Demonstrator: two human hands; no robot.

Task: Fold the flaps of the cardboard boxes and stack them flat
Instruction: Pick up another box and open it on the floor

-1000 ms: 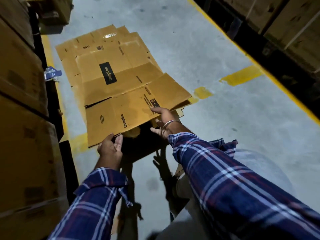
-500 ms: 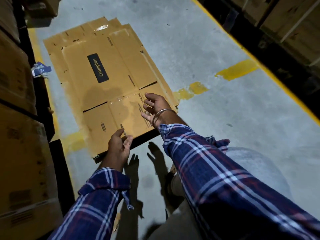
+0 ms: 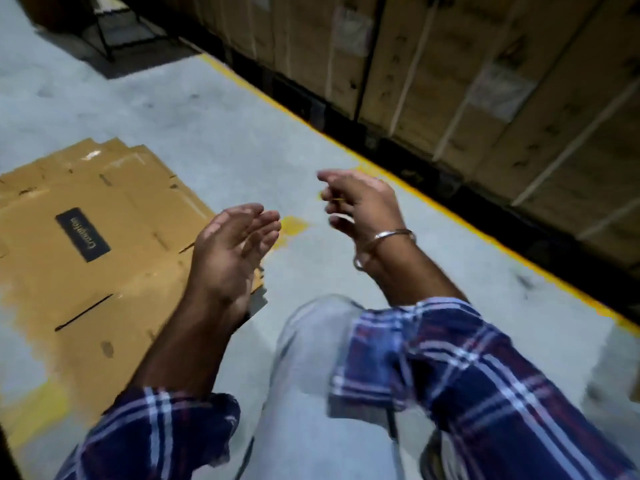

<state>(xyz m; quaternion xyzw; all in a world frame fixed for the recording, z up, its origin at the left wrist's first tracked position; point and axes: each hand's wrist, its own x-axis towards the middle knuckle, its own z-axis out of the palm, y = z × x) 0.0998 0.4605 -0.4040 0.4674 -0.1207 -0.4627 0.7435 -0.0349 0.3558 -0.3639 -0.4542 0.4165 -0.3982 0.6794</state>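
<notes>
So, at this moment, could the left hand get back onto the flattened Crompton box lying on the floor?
Probably yes. The left hand hangs open and holds nothing, raised over the near right edge of the flattened box. Nothing lies between them, so lowering it should land it on the cardboard. The right hand is off to the side.

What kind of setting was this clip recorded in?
Probably a warehouse aisle: strapped cartons stacked along one side, a yellow floor line on bare concrete, and flattened cardboard boxes piled on the floor.
</notes>
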